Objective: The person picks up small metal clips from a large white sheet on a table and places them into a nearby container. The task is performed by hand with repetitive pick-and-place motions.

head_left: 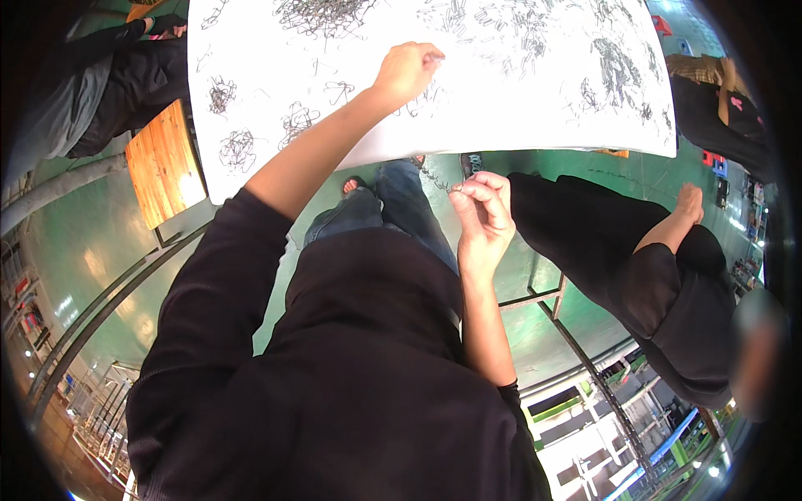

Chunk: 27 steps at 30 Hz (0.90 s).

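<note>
Fingers of the left hand (407, 71) are curled almost shut, pinching small grey wire pieces (430, 93) on the white table sheet (518, 108) at upper centre. Right hand (483, 209), at frame centre, pinches a thin grey wire clip (441, 181) whose long axis points to the upper left.

The counter (501, 117) is covered in a white, matt sheet that looks smooth like paper. Under the left hand (407, 71) lie heaps of thin wire pieces (322, 17), grey and metal, a bit shiny. The right hand (483, 209) pinches one such thin wire bit (441, 182). Far left of the left hand stands a wooden stool (164, 163) with a smooth, glossy top. The floor (83, 250) below is green and shiny. The sleeves (209, 301) are soft black cloth.
</note>
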Motion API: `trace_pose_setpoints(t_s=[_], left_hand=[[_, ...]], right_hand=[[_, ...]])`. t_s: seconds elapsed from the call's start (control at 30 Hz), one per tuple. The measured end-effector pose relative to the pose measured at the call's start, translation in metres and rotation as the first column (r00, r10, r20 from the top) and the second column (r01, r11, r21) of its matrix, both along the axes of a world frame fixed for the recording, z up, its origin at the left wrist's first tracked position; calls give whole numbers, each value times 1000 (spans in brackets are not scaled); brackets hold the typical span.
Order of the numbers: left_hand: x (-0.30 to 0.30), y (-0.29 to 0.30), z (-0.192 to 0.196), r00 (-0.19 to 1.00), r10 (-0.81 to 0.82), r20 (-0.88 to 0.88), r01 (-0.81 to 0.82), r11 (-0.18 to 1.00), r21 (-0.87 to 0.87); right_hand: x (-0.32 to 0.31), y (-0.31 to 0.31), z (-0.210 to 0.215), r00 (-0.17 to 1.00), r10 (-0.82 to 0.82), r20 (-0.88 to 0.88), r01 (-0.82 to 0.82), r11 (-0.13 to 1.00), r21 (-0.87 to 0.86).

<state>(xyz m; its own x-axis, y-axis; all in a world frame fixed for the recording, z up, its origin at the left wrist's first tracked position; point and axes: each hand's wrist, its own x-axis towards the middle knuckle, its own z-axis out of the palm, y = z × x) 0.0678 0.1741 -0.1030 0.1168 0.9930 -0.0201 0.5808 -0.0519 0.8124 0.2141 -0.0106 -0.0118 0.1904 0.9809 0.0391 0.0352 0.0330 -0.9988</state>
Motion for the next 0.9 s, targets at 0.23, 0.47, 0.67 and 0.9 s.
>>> trace_pose_setpoints(t_s=[0.23,0.47,0.67,0.9], left_hand=[[-21,-113,82,846,62,529,148,926,-347],[-35,-155,117,843,106,528,84,943,-323],[-44,-175,110,874,29,486,6,997,-71],[-49,-192,103,921,36,388,-45,999,15]], right_hand=[[-10,0,-9,996,15,93,-15,1000,-10],[-27,-10,-13,992,51,116,-47,998,-33],[-26,-7,-20,984,178,28,-174,979,-108],[-40,90,-80,684,190,705,-123,982,-145]])
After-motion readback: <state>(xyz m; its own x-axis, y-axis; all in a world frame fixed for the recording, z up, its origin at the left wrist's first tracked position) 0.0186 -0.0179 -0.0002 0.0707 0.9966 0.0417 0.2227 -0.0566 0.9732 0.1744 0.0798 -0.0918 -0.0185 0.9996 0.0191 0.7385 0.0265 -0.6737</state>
